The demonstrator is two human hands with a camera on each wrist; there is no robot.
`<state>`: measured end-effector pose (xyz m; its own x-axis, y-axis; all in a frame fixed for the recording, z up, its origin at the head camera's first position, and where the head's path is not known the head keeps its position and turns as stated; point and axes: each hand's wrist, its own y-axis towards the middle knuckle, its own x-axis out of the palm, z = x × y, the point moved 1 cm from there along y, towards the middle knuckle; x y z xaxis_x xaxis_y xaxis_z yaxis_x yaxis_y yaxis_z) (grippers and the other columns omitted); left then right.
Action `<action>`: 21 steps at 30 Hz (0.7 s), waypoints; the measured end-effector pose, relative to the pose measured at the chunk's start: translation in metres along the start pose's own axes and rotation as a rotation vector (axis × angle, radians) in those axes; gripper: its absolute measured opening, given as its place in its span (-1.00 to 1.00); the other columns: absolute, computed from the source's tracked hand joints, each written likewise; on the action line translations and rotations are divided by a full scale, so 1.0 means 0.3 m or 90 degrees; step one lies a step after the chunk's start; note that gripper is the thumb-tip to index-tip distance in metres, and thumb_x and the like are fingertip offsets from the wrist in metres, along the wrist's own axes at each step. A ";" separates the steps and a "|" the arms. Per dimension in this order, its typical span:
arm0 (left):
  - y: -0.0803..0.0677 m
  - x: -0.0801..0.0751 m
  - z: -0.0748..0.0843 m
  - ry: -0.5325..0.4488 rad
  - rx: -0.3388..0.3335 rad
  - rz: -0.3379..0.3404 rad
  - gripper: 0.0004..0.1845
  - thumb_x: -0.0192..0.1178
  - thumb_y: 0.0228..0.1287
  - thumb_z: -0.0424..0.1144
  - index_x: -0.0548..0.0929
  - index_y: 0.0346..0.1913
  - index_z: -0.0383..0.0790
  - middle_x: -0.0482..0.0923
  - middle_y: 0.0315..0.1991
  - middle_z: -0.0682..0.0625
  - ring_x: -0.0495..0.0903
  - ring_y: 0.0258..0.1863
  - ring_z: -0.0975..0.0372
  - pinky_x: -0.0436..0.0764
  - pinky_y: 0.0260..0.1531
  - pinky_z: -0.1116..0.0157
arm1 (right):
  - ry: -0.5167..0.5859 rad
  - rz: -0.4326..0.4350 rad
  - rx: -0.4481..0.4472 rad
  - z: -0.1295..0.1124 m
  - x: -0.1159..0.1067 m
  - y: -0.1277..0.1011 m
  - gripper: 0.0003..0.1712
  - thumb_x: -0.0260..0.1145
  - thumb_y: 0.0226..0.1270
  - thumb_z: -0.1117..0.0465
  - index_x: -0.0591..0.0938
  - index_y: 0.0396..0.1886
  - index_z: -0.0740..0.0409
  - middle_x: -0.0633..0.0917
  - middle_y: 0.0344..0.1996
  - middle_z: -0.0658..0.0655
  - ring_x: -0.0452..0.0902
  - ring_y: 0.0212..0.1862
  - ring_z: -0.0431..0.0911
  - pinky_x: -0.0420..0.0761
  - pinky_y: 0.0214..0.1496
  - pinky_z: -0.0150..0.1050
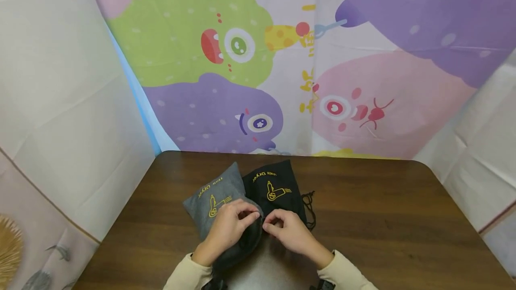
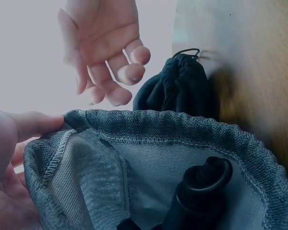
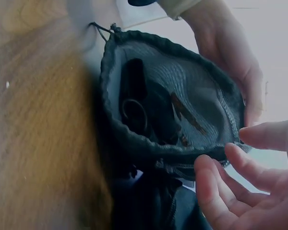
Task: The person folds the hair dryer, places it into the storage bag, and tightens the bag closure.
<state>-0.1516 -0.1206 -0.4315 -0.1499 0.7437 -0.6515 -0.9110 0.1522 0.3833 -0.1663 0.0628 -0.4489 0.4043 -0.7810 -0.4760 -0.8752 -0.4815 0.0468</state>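
A grey drawstring pouch (image 1: pixel 211 196) with a yellow hair-dryer print lies on the wooden table (image 1: pixel 383 218), its mouth toward me. My left hand (image 1: pixel 246 211) pinches the pouch's rim (image 2: pixel 57 129) and holds the mouth open. Inside lies a black hair dryer (image 2: pixel 201 191), also seen in the right wrist view (image 3: pixel 134 100). My right hand (image 1: pixel 274 223) hovers just beside the opposite rim with loosely bent fingers (image 2: pixel 120 72) and holds nothing. A black pouch (image 1: pixel 274 187) with the same print lies next to the grey one on its right.
The black pouch's drawstring (image 1: pixel 309 207) trails on the table to the right of my right hand. A colourful cartoon cloth (image 1: pixel 258 57) hangs behind the table, with pale sheets (image 1: pixel 60 102) at both sides. Bare wood spreads to the left and right.
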 end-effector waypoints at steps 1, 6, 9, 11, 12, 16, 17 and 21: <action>0.000 0.001 -0.002 -0.001 -0.001 0.001 -0.95 0.36 0.17 -0.23 0.75 -0.41 -0.09 0.64 -0.44 0.18 0.51 -0.45 0.42 0.49 -0.39 0.44 | -0.001 0.007 -0.001 0.000 -0.004 0.001 -0.89 0.31 0.31 0.23 0.66 -0.32 0.19 0.66 -0.47 0.07 0.48 -0.54 -0.29 0.48 -0.50 -0.40; -0.002 0.005 -0.007 -0.005 -0.002 0.003 -0.96 0.37 0.16 -0.22 0.75 -0.41 -0.06 0.63 -0.45 0.19 0.51 -0.45 0.40 0.48 -0.39 0.44 | 0.005 0.039 0.001 -0.006 -0.025 0.008 -0.84 0.36 0.25 0.24 0.64 -0.23 0.23 0.67 -0.39 0.11 0.48 -0.51 -0.27 0.48 -0.48 -0.41; -0.003 0.005 -0.005 -0.002 -0.005 0.001 -0.96 0.37 0.16 -0.21 0.75 -0.41 -0.07 0.63 -0.45 0.19 0.50 -0.46 0.41 0.47 -0.40 0.45 | 0.001 0.045 0.002 -0.007 -0.035 0.015 -0.73 0.38 0.22 0.23 0.63 -0.12 0.26 0.67 -0.32 0.14 0.51 -0.43 -0.21 0.49 -0.42 -0.40; -0.004 0.005 -0.004 -0.005 -0.006 0.001 -0.95 0.37 0.16 -0.21 0.75 -0.41 -0.08 0.63 -0.45 0.19 0.49 -0.46 0.42 0.47 -0.41 0.45 | -0.010 0.039 0.001 -0.006 -0.035 0.020 -0.66 0.39 0.21 0.22 0.62 -0.06 0.28 0.66 -0.29 0.16 0.52 -0.39 -0.18 0.49 -0.39 -0.40; -0.005 0.005 -0.003 -0.004 -0.009 -0.001 -0.95 0.37 0.16 -0.22 0.75 -0.41 -0.08 0.62 -0.46 0.18 0.48 -0.46 0.43 0.47 -0.41 0.45 | -0.018 0.034 -0.001 -0.004 -0.035 0.023 -0.63 0.39 0.21 0.21 0.61 -0.03 0.29 0.66 -0.28 0.16 0.52 -0.38 -0.17 0.49 -0.38 -0.39; -0.006 0.003 0.000 -0.006 -0.013 -0.004 -0.96 0.37 0.16 -0.22 0.75 -0.40 -0.08 0.62 -0.46 0.18 0.48 -0.47 0.42 0.46 -0.41 0.45 | -0.044 0.006 -0.003 0.002 -0.026 0.036 -0.57 0.39 0.23 0.18 0.59 0.06 0.27 0.63 -0.25 0.14 0.51 -0.35 -0.18 0.48 -0.35 -0.38; -0.006 0.003 0.000 -0.005 -0.015 -0.005 -0.96 0.37 0.16 -0.22 0.75 -0.40 -0.08 0.62 -0.46 0.18 0.48 -0.47 0.42 0.47 -0.41 0.45 | -0.049 0.000 -0.004 0.004 -0.023 0.040 -0.56 0.39 0.23 0.18 0.59 0.07 0.27 0.62 -0.24 0.14 0.50 -0.35 -0.18 0.49 -0.35 -0.38; -0.006 0.001 0.003 -0.009 -0.022 -0.008 -0.96 0.37 0.17 -0.23 0.75 -0.40 -0.09 0.62 -0.45 0.18 0.49 -0.46 0.41 0.48 -0.40 0.45 | -0.066 -0.027 -0.013 0.006 -0.018 0.054 -0.53 0.37 0.27 0.15 0.57 0.12 0.25 0.62 -0.20 0.13 0.49 -0.36 -0.22 0.49 -0.34 -0.39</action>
<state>-0.1496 -0.1201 -0.4319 -0.1335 0.7511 -0.6466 -0.9255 0.1388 0.3523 -0.1831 0.0599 -0.4473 0.4103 -0.7152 -0.5658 -0.8520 -0.5219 0.0419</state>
